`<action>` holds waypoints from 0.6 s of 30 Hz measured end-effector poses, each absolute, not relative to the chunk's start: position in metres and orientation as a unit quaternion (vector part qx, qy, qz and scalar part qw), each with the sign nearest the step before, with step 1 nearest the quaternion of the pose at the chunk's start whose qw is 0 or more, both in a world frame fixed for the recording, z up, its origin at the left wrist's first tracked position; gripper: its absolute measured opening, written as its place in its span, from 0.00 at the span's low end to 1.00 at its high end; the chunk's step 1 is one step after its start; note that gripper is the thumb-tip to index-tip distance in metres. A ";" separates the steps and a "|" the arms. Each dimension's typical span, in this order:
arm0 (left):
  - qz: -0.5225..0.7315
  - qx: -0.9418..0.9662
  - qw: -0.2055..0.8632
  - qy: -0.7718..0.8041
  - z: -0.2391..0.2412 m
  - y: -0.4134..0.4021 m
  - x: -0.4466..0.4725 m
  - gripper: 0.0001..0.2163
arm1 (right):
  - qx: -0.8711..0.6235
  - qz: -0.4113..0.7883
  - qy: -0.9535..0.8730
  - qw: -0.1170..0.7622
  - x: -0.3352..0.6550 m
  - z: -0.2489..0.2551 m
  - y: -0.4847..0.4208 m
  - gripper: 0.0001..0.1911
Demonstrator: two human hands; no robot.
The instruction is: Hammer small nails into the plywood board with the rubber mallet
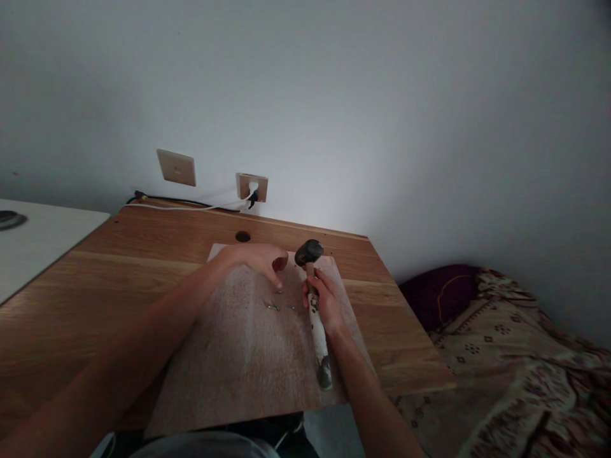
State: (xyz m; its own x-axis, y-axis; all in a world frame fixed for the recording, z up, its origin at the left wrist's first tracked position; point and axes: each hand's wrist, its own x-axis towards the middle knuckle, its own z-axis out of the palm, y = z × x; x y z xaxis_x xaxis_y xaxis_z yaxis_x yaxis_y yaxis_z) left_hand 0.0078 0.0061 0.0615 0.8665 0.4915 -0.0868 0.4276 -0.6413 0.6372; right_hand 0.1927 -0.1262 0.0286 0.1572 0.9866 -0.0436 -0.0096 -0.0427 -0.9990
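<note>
A pale wooden board (pixel 238 356) lies on a brown wooden desk (pixel 143 267). My right hand (pixel 323 302) is wrapped round the handle of a hammer (pixel 315 305), whose dark head (pixel 309 252) points away from me near the board's far edge. My left hand (pixel 260 259) reaches over the board, fingers curled down in a pinch at a small nail (pixel 279 291) that I can barely make out. A few small nails (pixel 273 307) lie loose on the board between the two hands.
A round cable hole (pixel 242 236) sits near the desk's far edge. Wall sockets (pixel 252 187) with a plugged cable are behind it. A white table (pixel 33 235) stands to the left, a patterned bedspread (pixel 515 369) to the right.
</note>
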 end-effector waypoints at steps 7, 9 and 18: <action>-0.035 0.937 0.278 0.211 0.075 -0.034 0.032 0.12 | -0.551 0.469 -0.421 0.547 0.196 0.028 -0.126 0.14; -0.034 0.942 0.254 0.217 0.078 -0.028 0.029 0.08 | -0.549 0.469 -0.417 0.552 0.195 0.028 -0.126 0.14; 0.089 0.902 0.325 0.271 0.058 0.029 -0.012 0.08 | -0.534 0.476 -0.422 0.558 0.195 0.025 -0.125 0.12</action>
